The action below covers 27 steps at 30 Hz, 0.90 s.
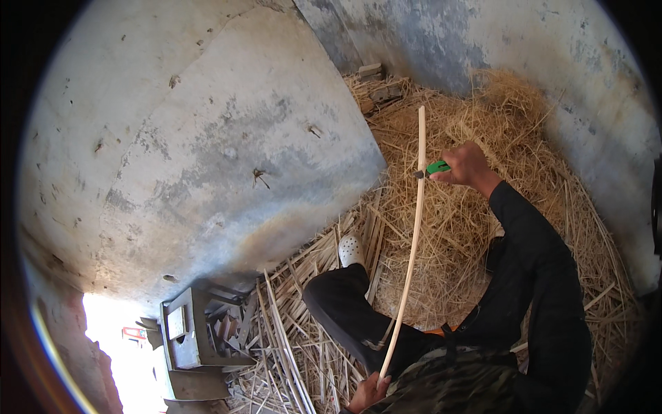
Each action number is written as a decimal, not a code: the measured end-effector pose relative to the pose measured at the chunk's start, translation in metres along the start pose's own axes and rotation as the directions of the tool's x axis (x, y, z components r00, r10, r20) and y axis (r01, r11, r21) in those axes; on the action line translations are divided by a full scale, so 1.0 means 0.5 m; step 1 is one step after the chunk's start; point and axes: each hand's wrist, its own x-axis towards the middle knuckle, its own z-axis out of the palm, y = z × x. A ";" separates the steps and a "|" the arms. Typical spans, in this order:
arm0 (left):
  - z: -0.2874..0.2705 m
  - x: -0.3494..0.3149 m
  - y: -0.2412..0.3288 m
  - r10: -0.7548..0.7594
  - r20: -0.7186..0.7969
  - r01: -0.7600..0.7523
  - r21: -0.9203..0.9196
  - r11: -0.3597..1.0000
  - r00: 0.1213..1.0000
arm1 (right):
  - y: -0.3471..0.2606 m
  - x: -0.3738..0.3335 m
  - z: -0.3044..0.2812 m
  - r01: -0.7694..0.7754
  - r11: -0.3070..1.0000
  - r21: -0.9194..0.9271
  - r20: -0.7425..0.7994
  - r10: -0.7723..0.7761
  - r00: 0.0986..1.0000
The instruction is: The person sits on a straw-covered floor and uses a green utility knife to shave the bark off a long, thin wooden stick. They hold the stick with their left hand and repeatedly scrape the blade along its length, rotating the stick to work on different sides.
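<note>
Fists closed — left hand (369, 390) on cane (414, 228), right hand (467, 164) gripping green-handled knife (433, 168) — straw (469, 228) around.

A pale, smooth wooden strip (412, 241), a glossy green plastic-handled knife (433, 168), dry rough straw (476, 228), and matt stained plaster wall (207, 138).

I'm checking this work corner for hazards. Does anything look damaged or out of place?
Yes: cut cane strips lie scattered across the floor beside the grey metal box, and the wall is cracked and pitted. The long cane itself looks whole.
</note>
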 end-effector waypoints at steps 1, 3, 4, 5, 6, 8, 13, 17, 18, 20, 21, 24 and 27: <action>0.004 -0.019 0.009 0.029 -0.149 -0.014 0.099 0.995 0.988 | 0.004 -0.003 0.002 0.023 0.999 -0.042 -0.001 -0.023 1.000; -0.003 -0.019 0.007 -0.057 -0.057 0.058 0.016 0.998 0.997 | 0.019 -0.008 0.006 0.046 0.998 -0.046 0.032 -0.045 0.999; 0.002 -0.011 0.001 -0.066 -0.007 0.066 -0.024 0.998 0.998 | 0.030 -0.004 0.007 0.063 0.997 -0.049 0.045 -0.061 0.997; 0.002 -0.003 -0.005 -0.071 0.034 0.073 -0.054 0.996 0.997 | 0.036 -0.003 0.009 0.090 0.994 -0.066 0.069 -0.085 0.994; 0.009 0.002 -0.012 -0.071 0.056 0.075 -0.082 0.994 0.996 | 0.040 -0.004 0.014 0.114 0.990 -0.082 0.093 -0.107 0.990; 0.032 0.000 -0.029 -0.067 0.091 0.078 -0.122 0.990 0.994 | 0.077 -0.011 0.016 0.099 0.985 -0.145 0.150 -0.077 0.986; 0.088 -0.029 -0.075 -0.096 0.093 0.112 -0.179 0.977 0.991 | 0.261 0.010 -0.131 -0.717 0.598 -0.358 0.111 0.790 0.603; 0.117 -0.002 -0.089 -0.102 0.149 0.135 -0.227 0.965 0.984 | 0.162 -0.063 -0.004 -0.696 0.702 -0.154 0.224 0.711 0.667; 0.119 0.001 -0.093 -0.086 0.145 0.118 -0.234 0.965 0.986 | 0.135 -0.059 0.006 -0.673 0.734 -0.091 0.304 0.664 0.683; 0.128 0.017 -0.101 -0.074 0.140 0.108 -0.258 0.960 0.987 | 0.097 -0.051 -0.009 -0.621 0.784 0.020 0.447 0.548 0.707; 0.125 0.012 -0.107 -0.078 0.138 0.112 -0.267 0.957 0.987 | 0.066 -0.052 -0.010 -0.552 0.829 0.086 0.443 0.464 0.767; 0.139 0.003 -0.119 -0.086 0.126 0.120 -0.301 0.946 0.988 | -0.014 -0.044 -0.022 -0.329 0.912 0.245 0.380 0.222 0.898; 0.138 0.013 -0.096 -0.079 0.071 0.098 -0.307 0.947 0.994 | -0.059 -0.059 -0.023 -0.143 0.918 0.369 0.318 0.020 0.948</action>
